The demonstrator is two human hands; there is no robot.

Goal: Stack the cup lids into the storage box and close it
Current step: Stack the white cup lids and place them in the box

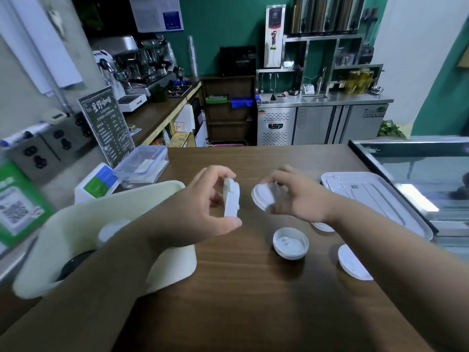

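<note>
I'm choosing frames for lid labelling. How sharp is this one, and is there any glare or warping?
Head view: the right hand and its lid are motion-blurred; the stack of lids in the left hand is sharper; wide-angle warping stretches the storage box near the left edge; glare streaks the glass case on the right.

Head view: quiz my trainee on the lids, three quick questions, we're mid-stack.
1. True or false: the left hand pinches a stack of lids held on edge.
2. How many loose lids lie on the table near the right arm?
3. The right hand holds: A a single lid; B a cup; C nothing.
Key: 1 true; 2 three, one partly hidden by the wrist; 3 A.
</note>
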